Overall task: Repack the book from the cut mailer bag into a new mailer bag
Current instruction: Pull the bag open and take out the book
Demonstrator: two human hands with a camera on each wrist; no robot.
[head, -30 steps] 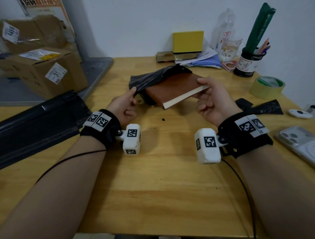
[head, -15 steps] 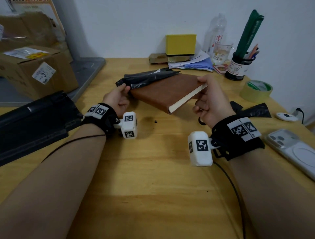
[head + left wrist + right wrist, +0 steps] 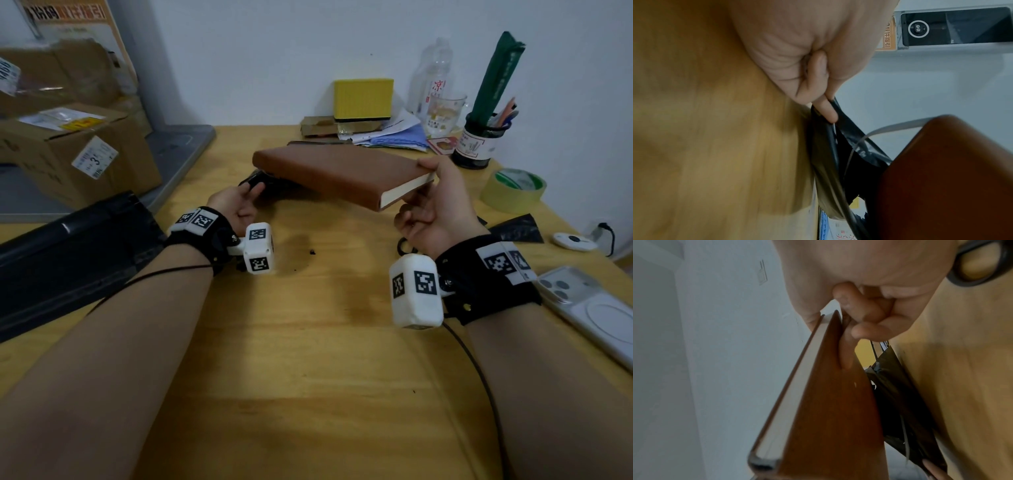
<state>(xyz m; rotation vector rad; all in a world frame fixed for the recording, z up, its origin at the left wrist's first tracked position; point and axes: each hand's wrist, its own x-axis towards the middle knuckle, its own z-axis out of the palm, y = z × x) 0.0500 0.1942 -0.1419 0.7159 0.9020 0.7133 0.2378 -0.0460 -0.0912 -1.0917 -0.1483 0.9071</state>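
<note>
Two hands: right hand (image 3: 433, 209) pinches the book (image 3: 339, 173) at its 3 o'clock corner; left hand (image 3: 236, 205) pinches the cut mailer bag (image 3: 830, 154).
Book: aloft over the bench (image 3: 308, 342) — clear of the bag, it seems.
Advice: keep it level; drop the bag at 9 o'clock — fetch a new one.

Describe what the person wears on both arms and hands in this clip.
Forearms are bare, no sleeves. Left hand and right hand are gloveless. Each wrist carries a black strap with black-and-white square code tags and a white boxy camera block, also tagged. A thin dark cable trails along each forearm.
</note>
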